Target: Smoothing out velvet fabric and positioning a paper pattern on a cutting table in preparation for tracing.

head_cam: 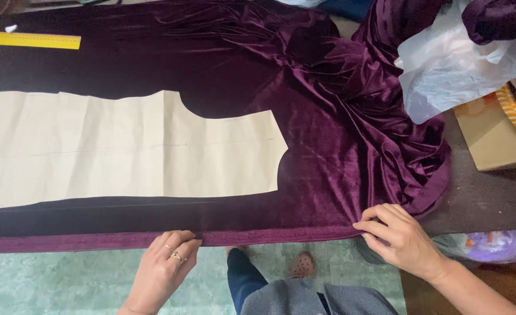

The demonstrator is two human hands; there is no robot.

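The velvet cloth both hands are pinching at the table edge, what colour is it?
Deep purple, with a sheen; the velvet cloth shows best in the head view, the only one.

Deep purple velvet cloth [339, 116], cream paper pattern [124, 151], yellow ruler [27, 39], white plastic bag [450, 70].

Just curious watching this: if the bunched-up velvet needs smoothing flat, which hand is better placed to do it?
Probably the right hand. It pinches the purple velvet fabric at the table edge just below the gathered folds, while the left hand grips the flat folded edge below the paper pattern piece.
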